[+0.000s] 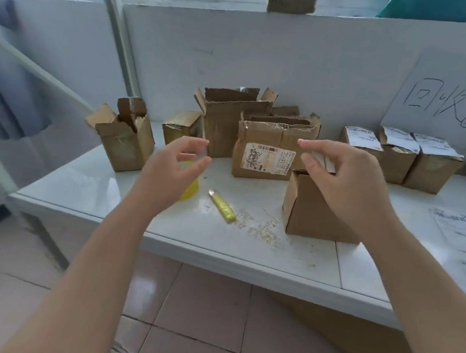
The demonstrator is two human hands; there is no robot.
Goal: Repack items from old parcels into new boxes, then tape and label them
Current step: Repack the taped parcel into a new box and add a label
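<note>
A plain brown box (pixel 315 210) stands on the white table (pixel 86 181), its top open with a flap up on the left. My right hand (pixel 345 182) hovers just above its opening and seems to pinch a small pale item (pixel 322 161) between thumb and fingers; the item is blurred. My left hand (pixel 176 169) floats in the air to the left with its fingers loosely spread and holds nothing. Behind the hands an old torn parcel (pixel 264 156) shows a worn shipping label.
A yellow tape roll (pixel 190 194) sits partly behind my left hand, with a yellow utility knife (pixel 222 206) beside it. Opened old boxes (pixel 126 140) (pixel 230 120) stand at the back. Three labelled boxes (pixel 395 153) line the right, with label sheets (pixel 456 224) nearby.
</note>
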